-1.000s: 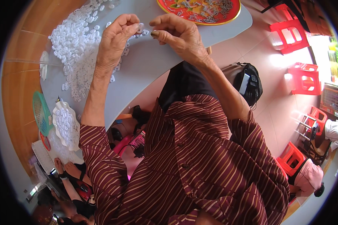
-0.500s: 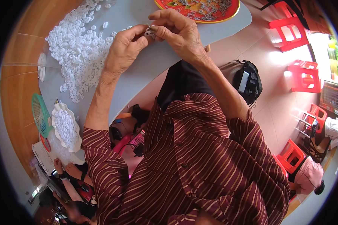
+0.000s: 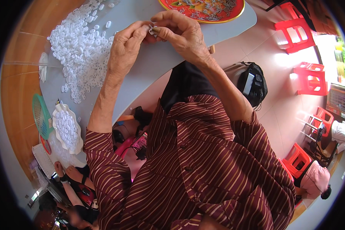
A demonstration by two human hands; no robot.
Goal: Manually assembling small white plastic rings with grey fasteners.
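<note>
Both hands (image 3: 125, 48) (image 3: 184, 40) close together, fingers (image 3: 163, 34) curled inward, bare forearms (image 3: 105, 101) (image 3: 232, 90) converging.

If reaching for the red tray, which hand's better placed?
Right, probably. The right hand is just below the red tray in the picture; the left hand is farther off, nearer the white plastic pieces. Both meet at a small white piece, so the right may need freeing first.
</note>
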